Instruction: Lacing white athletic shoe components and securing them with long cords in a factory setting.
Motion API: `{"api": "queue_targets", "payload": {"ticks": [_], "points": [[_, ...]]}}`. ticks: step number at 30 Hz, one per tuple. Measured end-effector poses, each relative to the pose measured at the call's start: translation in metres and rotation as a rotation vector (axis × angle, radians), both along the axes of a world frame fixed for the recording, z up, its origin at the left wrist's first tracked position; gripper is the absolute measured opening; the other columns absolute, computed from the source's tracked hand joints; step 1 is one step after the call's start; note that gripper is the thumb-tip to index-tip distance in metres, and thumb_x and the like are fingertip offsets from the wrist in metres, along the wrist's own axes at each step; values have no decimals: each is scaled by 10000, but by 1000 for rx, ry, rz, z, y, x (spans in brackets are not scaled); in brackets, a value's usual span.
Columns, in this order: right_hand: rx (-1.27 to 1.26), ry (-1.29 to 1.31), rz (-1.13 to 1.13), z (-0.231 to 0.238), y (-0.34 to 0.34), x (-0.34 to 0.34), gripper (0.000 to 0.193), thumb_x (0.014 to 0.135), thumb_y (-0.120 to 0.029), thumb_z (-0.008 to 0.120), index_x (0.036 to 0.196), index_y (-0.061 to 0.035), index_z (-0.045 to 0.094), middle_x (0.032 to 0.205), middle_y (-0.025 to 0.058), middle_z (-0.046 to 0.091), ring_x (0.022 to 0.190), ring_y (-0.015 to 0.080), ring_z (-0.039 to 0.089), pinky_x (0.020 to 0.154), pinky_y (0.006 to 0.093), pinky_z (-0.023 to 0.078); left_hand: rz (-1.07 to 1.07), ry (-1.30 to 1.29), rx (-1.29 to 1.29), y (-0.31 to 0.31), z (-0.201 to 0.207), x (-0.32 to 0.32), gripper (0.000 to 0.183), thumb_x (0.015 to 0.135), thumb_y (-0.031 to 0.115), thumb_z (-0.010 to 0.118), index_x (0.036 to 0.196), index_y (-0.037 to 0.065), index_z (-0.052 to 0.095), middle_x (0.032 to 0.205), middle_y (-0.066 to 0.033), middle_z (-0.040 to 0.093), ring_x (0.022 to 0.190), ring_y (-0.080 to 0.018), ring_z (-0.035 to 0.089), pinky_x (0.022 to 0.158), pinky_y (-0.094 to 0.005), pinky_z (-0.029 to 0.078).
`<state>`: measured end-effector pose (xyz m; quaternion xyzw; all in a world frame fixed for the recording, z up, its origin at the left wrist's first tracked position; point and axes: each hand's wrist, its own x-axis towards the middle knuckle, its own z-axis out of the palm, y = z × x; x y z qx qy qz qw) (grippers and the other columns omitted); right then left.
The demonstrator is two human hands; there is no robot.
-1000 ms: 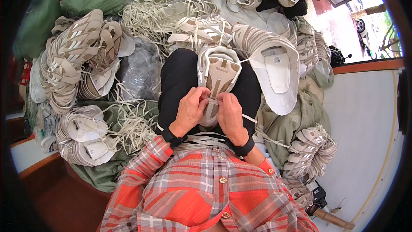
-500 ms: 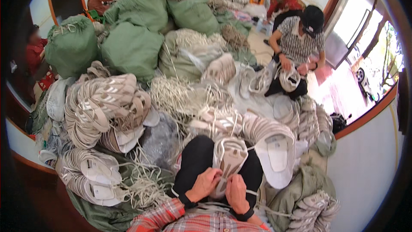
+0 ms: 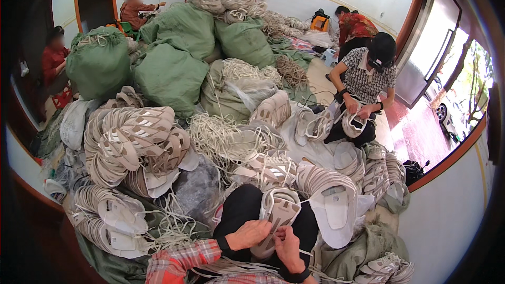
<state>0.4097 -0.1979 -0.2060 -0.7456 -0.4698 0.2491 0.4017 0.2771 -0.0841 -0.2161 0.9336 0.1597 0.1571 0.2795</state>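
Observation:
A beige and white shoe upper (image 3: 278, 206) lies between my knees, with a pale lace looped around its far end. My left hand (image 3: 249, 234) is closed at its near left edge, thumb and fingertips pinching the upper. Close beside it my right hand (image 3: 288, 248) is also pinched, on what looks like a thin pale shoelace; the fingers partly hide it. Loose laces trail past both wrists. Just beyond the upper sits another laced shoe upper (image 3: 268, 167). To the right leans a nested stack of white-lined uppers (image 3: 334, 208).
Bundled uppers (image 3: 129, 139) and tangled laces (image 3: 176, 231) crowd the left. Green sacks (image 3: 171, 79) pile up behind. A co-worker in a patterned shirt (image 3: 365, 76) handles an upper at the right, near an open doorway (image 3: 415, 126). Other people sit or bend farther back.
The view has tilted up, showing more of the far wall. My left forearm lies more sideways, and my hands have shifted slightly on the same shoe upper.

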Motion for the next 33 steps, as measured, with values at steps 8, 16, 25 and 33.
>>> {"api": "queue_targets", "payload": {"ticks": [8,16,25,33], "points": [[-694,339,227,65,-57,56,235,883,-221,601,951,3,615,720,31,629,525,75,542,457,237,423,282,-43,301,67,42,-86,94,806,37,524,861,25,448,813,-118,514,720,-280,549,622,-363,464],[-808,509,239,128,-59,36,246,933,-247,544,1018,-37,642,738,-24,601,512,30,441,440,185,342,355,-527,-1273,-12,35,29,63,975,121,401,955,61,397,741,-51,491,561,-119,467,562,-269,436],[-685,629,418,197,-85,72,210,935,-197,554,970,-23,666,677,-20,591,504,40,475,441,188,361,1784,-494,337,235,23,-385,269,909,149,455,1095,-45,475,1029,-218,582,940,-341,570,813,-409,439],[43,191,-543,247,-171,179,158,673,-136,743,759,-13,695,607,92,652,484,130,565,448,271,427,2096,-645,809,174,222,-715,300,895,200,460,946,-54,609,869,-176,656,781,-331,621,724,-390,474]]}}
